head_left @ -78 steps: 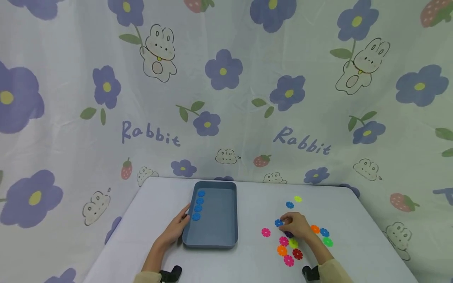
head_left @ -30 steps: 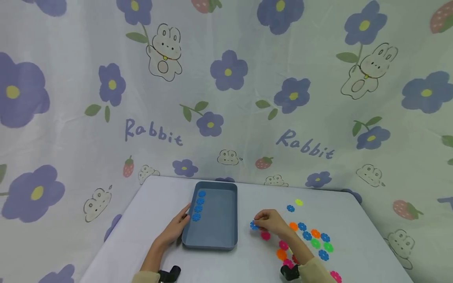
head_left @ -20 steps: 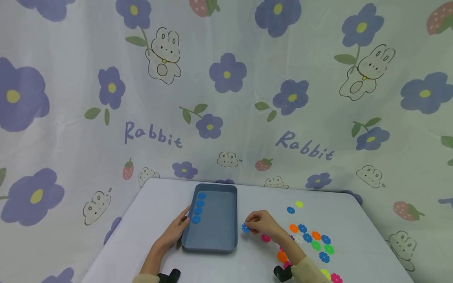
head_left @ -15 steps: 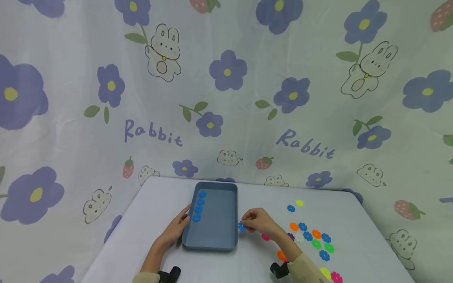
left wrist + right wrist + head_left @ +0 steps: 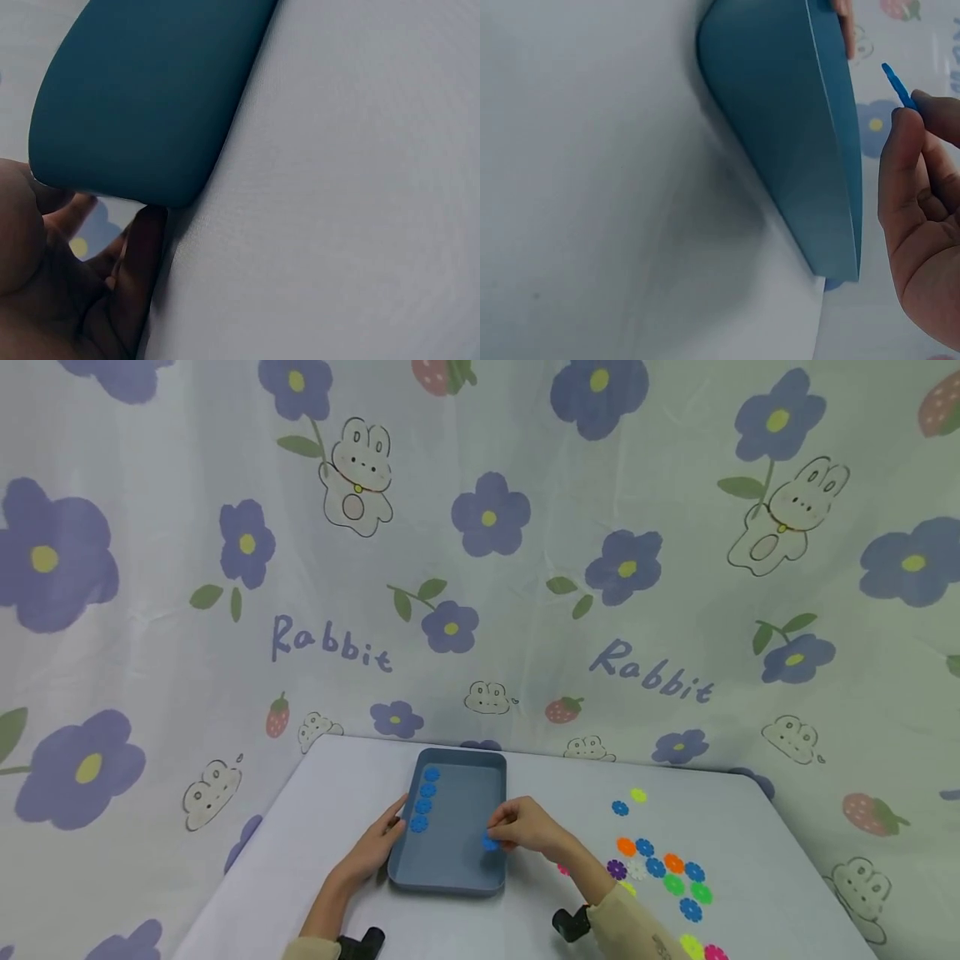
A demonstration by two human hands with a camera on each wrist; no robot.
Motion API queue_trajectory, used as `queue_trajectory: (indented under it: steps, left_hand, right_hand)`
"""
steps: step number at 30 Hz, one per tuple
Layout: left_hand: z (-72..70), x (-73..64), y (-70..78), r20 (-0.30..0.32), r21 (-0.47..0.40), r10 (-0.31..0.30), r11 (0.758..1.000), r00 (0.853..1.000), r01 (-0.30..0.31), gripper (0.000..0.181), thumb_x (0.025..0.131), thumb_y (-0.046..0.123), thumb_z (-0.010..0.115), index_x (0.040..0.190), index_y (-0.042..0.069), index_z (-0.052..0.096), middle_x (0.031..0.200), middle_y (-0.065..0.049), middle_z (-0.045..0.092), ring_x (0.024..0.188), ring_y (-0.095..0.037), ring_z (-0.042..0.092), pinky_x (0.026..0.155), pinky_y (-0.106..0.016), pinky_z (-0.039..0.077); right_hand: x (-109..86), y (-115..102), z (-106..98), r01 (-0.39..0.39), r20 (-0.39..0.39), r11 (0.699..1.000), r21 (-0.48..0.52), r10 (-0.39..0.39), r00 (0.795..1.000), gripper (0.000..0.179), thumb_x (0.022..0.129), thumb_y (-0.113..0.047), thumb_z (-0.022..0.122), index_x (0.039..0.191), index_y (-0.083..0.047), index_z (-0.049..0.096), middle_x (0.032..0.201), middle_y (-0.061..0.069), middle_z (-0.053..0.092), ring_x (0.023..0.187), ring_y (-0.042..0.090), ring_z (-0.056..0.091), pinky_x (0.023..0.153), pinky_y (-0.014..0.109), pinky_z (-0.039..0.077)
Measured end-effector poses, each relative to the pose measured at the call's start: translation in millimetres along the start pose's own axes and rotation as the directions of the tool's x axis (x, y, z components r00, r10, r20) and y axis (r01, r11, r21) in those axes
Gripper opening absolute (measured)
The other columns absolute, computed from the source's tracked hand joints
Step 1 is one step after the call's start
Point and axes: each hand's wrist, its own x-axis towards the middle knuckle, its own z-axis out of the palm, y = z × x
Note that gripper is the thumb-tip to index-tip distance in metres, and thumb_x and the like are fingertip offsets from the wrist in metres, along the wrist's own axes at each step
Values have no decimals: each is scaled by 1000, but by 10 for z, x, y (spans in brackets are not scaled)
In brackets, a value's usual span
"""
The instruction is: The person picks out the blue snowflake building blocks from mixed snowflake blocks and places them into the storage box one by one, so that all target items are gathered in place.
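Note:
My right hand (image 5: 525, 827) pinches a blue notched plastic disc (image 5: 490, 842) between thumb and fingertips, above the right rim of the grey-blue tray (image 5: 457, 868). In the right wrist view the pinched disc (image 5: 898, 85) shows edge-on, raised off the tray's wall (image 5: 780, 127). On the tray's other side, my left hand (image 5: 375, 846) holds the left edge; in the left wrist view the fingers (image 5: 139, 255) meet the tray's side (image 5: 150, 105). Inside the tray a column of several blue discs (image 5: 423, 807) lies along the left wall.
Right of the tray, loose discs lie on the white table (image 5: 540, 918): blue (image 5: 691, 909), orange (image 5: 626, 847), green (image 5: 701, 893), purple (image 5: 617, 869), white (image 5: 636, 869), yellow (image 5: 638, 795) and pink (image 5: 716, 952). My right forearm covers some. A patterned curtain (image 5: 525, 610) hangs behind.
My right hand has picked up a blue disc from the loose ones and carried it left, to over the tray's right rim. My left hand has stayed at the tray's left edge.

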Motion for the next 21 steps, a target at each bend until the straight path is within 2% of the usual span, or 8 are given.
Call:
queue_trajectory:
  steps: [8, 15, 21]
  left_hand:
    - [42, 43, -41, -9, 1, -14, 1000, 1000, 14, 52, 105, 26, 44, 155, 23, 28, 150, -30, 28, 139, -49, 21, 108, -64, 16]
    - [64, 38, -36, -2, -10, 5, 1000, 1000, -5, 52, 105, 26, 45, 155, 23, 29, 150, -30, 29, 138, -49, 22, 108, -64, 17]
    - [28, 19, -14, -18, 4, 4, 1000, 1000, -4, 52, 105, 25, 44, 155, 21, 28, 149, -30, 30, 137, -49, 25, 107, -64, 20]
  right_hand:
    - [159, -75, 116, 9, 30, 999, -41, -8, 1000, 6, 85, -12, 75, 86, -7, 72, 75, 4, 66, 62, 14, 61, 58, 31, 54]
    - [234, -212, 193, 10, 44, 999, -30, -9, 999, 5, 85, -11, 75, 86, -7, 74, 73, 4, 66, 59, 13, 59, 59, 32, 55]
    - [344, -327, 341, 31, 70, 999, -19, -30, 997, 5, 85, -12, 76, 86, -8, 75, 75, 4, 68, 61, 13, 60, 61, 32, 56]
